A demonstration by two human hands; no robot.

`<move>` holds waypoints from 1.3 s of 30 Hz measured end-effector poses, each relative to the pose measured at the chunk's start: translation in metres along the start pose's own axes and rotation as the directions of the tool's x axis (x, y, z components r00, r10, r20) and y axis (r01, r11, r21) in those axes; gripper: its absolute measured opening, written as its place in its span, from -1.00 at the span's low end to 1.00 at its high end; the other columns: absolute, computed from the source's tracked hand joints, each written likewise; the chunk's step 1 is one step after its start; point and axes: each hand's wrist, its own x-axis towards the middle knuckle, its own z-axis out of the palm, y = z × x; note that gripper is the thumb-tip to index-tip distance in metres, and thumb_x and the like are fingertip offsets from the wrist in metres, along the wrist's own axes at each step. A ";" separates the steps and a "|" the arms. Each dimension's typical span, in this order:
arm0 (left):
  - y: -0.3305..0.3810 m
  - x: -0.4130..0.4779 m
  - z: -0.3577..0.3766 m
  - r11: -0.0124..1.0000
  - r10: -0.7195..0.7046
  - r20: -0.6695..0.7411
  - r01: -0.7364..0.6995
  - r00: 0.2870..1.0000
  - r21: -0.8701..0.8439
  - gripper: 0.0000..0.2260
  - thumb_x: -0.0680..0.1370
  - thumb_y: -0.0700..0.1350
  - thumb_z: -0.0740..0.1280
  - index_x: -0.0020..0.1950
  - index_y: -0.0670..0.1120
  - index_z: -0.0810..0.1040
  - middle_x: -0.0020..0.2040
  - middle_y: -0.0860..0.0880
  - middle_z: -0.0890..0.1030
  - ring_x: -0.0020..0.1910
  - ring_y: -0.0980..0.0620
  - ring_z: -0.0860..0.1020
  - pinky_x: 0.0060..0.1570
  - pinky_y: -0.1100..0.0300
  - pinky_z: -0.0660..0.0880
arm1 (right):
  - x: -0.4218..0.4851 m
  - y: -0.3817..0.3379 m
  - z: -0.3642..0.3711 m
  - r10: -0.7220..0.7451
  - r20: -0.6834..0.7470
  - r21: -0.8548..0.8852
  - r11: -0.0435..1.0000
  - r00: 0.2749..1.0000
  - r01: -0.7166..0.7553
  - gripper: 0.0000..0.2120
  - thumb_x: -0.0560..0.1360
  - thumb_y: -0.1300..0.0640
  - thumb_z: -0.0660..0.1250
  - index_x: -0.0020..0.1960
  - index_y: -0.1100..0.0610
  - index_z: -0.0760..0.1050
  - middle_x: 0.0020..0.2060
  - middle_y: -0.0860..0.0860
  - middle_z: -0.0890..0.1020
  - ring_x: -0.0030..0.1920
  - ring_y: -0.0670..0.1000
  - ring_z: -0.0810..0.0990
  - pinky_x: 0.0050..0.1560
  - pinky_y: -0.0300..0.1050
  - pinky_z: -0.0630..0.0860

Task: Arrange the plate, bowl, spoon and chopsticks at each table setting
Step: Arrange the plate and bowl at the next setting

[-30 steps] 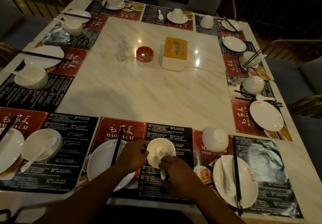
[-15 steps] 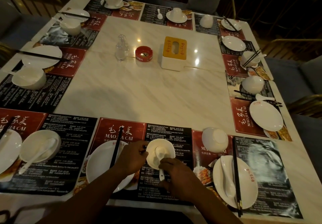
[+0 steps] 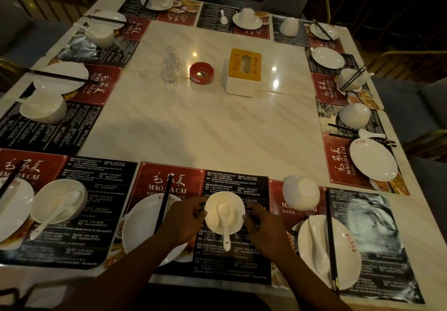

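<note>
A white bowl (image 3: 232,204) stands on the black half of the placemat right in front of me. A white spoon (image 3: 225,226) lies in it, handle sticking out over the near rim toward me. My left hand (image 3: 183,219) holds the bowl's left rim with curled fingers. My right hand (image 3: 263,228) sits at the bowl's right side, fingers relaxed, tips at the rim, off the spoon. Left of the bowl is a white plate (image 3: 140,231) with black chopsticks (image 3: 164,204) lying across it; my left wrist covers part of the plate.
The setting to the right has an upturned bowl (image 3: 301,192) and a plate (image 3: 343,262) carrying a spoon and chopsticks. To the left stands a bowl with a spoon (image 3: 60,202). A tissue box (image 3: 244,71), a red ashtray (image 3: 201,72) and a glass bottle (image 3: 171,65) occupy the table's middle.
My right hand has let go of the spoon's handle and moved right to the bowl's side. The spoon now rests in the bowl. My left hand stays at the left rim.
</note>
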 end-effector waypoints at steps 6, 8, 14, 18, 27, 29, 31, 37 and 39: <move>0.001 -0.003 0.000 1.000 0.004 -0.002 -0.004 1.000 -0.007 -0.67 0.57 -0.15 0.39 0.34 0.01 0.54 0.09 0.07 0.68 0.06 0.16 0.63 0.10 0.18 0.59 | 0.002 0.000 0.006 -0.034 -0.007 -0.036 0.999 0.999 0.033 -0.61 0.55 0.11 0.36 0.35 -0.09 0.47 0.04 -0.10 0.70 -0.03 -0.17 0.63 -0.04 -0.38 0.46; 0.001 -0.004 0.000 1.000 0.006 -0.009 -0.007 1.000 -0.007 -0.67 0.57 -0.14 0.39 0.34 0.02 0.54 0.07 0.09 0.68 0.04 0.17 0.63 0.08 0.23 0.58 | 0.002 0.000 0.006 -0.036 -0.011 -0.042 0.998 0.999 0.036 -0.60 0.54 0.11 0.37 0.36 -0.08 0.47 0.06 -0.10 0.70 0.00 -0.14 0.65 0.00 -0.31 0.50; 0.001 -0.004 0.000 1.000 -0.009 -0.011 0.008 1.000 -0.013 -0.67 0.57 -0.14 0.40 0.33 0.03 0.55 0.06 0.09 0.68 0.03 0.16 0.63 0.06 0.26 0.58 | 0.003 0.001 0.007 -0.037 -0.010 -0.073 0.997 0.999 0.036 -0.59 0.54 0.10 0.38 0.36 -0.11 0.46 0.05 -0.11 0.70 -0.05 -0.22 0.59 -0.10 -0.54 0.33; 0.000 -0.002 0.000 0.999 -0.014 -0.007 0.014 1.000 -0.030 -0.67 0.56 -0.16 0.41 0.32 0.01 0.56 0.04 0.09 0.68 0.04 0.16 0.63 0.10 0.18 0.59 | 0.004 0.002 0.007 -0.021 0.012 -0.074 0.997 1.000 0.022 -0.59 0.54 0.09 0.39 0.36 -0.12 0.45 0.07 -0.13 0.69 -0.02 -0.24 0.59 -0.13 -0.58 0.30; 0.001 -0.001 -0.002 0.999 0.006 -0.024 -0.007 1.000 -0.050 -0.70 0.55 -0.18 0.42 0.27 0.02 0.58 -0.01 0.12 0.69 -0.04 0.23 0.64 -0.01 0.28 0.60 | 0.003 0.006 0.003 -0.050 0.016 -0.058 0.997 0.999 0.051 -0.60 0.54 0.09 0.38 0.34 -0.12 0.45 0.05 -0.14 0.69 -0.03 -0.22 0.62 -0.18 -0.63 0.30; 0.005 0.003 -0.003 0.999 0.045 -0.097 -0.047 0.994 -0.020 -0.73 0.55 -0.19 0.42 0.25 -0.03 0.59 -0.01 0.09 0.69 -0.09 0.21 0.63 -0.06 0.29 0.60 | 0.003 0.010 -0.002 -0.060 0.005 -0.065 0.996 0.998 0.060 -0.64 0.54 0.08 0.37 0.31 -0.13 0.46 0.03 -0.18 0.68 -0.05 -0.28 0.57 -0.18 -0.63 0.31; 0.013 0.011 -0.003 0.995 0.099 -0.163 -0.092 0.982 0.049 -0.79 0.55 -0.20 0.41 0.19 -0.10 0.63 0.01 0.04 0.69 -0.06 0.14 0.64 -0.01 0.18 0.60 | 0.003 0.017 -0.010 -0.052 -0.010 -0.061 0.997 0.999 0.051 -0.68 0.53 0.07 0.37 0.27 -0.11 0.50 0.02 -0.20 0.67 -0.07 -0.31 0.54 -0.15 -0.61 0.34; 0.059 0.037 0.019 0.970 0.237 -0.275 -0.210 0.932 0.126 -0.83 0.50 -0.24 0.45 0.07 -0.09 0.68 -0.01 0.02 0.70 -0.19 0.16 0.60 -0.08 0.31 0.47 | -0.002 0.044 -0.057 -0.044 -0.077 -0.041 0.998 0.996 0.041 -0.76 0.52 0.13 0.38 -0.01 -0.22 0.50 -0.26 -0.42 0.56 -0.15 -0.34 0.58 -0.14 -0.51 0.46; 0.075 0.043 0.033 0.967 0.253 -0.259 -0.234 0.932 0.101 -0.82 0.50 -0.23 0.45 0.08 -0.07 0.68 -0.05 0.05 0.70 -0.24 0.19 0.59 -0.10 0.28 0.51 | -0.005 0.058 -0.076 -0.025 -0.101 -0.020 1.000 0.995 0.023 -0.78 0.52 0.17 0.37 -0.04 -0.17 0.54 -0.31 -0.38 0.57 -0.21 -0.32 0.59 -0.17 -0.46 0.46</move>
